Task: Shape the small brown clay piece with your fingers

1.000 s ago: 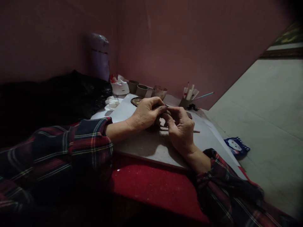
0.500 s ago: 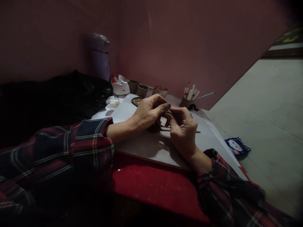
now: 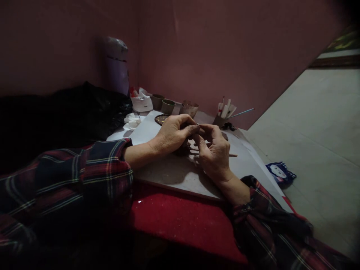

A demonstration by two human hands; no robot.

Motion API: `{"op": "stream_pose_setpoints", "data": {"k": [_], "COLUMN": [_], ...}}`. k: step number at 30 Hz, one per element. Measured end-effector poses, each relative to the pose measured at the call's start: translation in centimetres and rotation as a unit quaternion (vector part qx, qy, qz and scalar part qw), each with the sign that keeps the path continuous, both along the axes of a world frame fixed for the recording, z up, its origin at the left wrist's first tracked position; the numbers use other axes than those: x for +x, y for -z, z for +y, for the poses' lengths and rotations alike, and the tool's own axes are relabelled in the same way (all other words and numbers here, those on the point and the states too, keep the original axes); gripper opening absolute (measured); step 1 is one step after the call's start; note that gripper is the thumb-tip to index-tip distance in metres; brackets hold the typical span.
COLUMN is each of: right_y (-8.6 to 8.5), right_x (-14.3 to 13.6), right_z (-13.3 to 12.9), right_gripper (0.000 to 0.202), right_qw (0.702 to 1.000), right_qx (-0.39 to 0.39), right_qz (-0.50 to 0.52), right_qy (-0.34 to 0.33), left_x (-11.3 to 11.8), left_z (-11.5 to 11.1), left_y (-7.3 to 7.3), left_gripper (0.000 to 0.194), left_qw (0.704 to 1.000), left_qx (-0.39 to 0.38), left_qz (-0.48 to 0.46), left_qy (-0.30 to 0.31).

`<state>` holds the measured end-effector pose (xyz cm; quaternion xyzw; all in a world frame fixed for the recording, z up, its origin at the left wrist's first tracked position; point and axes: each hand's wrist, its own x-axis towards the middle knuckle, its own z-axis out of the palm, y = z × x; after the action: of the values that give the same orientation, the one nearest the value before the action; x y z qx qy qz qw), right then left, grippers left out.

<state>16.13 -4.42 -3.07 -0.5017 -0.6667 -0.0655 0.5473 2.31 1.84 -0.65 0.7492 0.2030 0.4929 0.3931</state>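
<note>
My left hand (image 3: 176, 133) and my right hand (image 3: 215, 150) meet over the white board (image 3: 163, 168), with thumbs and fingertips pinched together. Brown smears mark the fingertips. Whatever they pinch is small and hidden by the fingers. Under my left hand sits a dark brown, rough lump (image 3: 183, 150), partly covered. A thin wooden stick (image 3: 233, 155) lies behind my right hand and pokes out on its right side. Just beyond the left knuckles is a dark round piece with yellow specks (image 3: 161, 119).
Cups (image 3: 168, 107) line the back by the wall. A holder with brushes and sticks (image 3: 221, 120) stands back right. At left are crumpled tissue (image 3: 132, 122), a black plastic bag (image 3: 92, 108) and a purple container (image 3: 117, 71). A blue packet (image 3: 279, 173) lies beyond the right edge.
My right hand has shifted slightly left and up, closer to the left fingertips. My left hand keeps nearly the same pose. The whole view has moved a little.
</note>
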Motion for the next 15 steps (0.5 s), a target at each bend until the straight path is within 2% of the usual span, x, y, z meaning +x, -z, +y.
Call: {"op": "stream_pose_setpoints", "data": {"k": [5, 15], "right_y": [-0.06, -0.17], "right_x": [0.14, -0.13], "right_z": [0.11, -0.14], "right_gripper": [0.018, 0.010], "right_qw": [1.000, 0.999], "right_qx": [-0.016, -0.034], "right_qz": [-0.013, 0.024], "right_qy": [0.002, -0.016], "left_x": [0.01, 0.00], "left_z": [0.17, 0.06], "left_y": [-0.02, -0.09], "left_gripper": [0.011, 0.010], "left_qw": [0.999, 0.999], "left_qx": [0.037, 0.032], "left_qz": [0.011, 0.017], "left_qy": [-0.025, -0.017]}}
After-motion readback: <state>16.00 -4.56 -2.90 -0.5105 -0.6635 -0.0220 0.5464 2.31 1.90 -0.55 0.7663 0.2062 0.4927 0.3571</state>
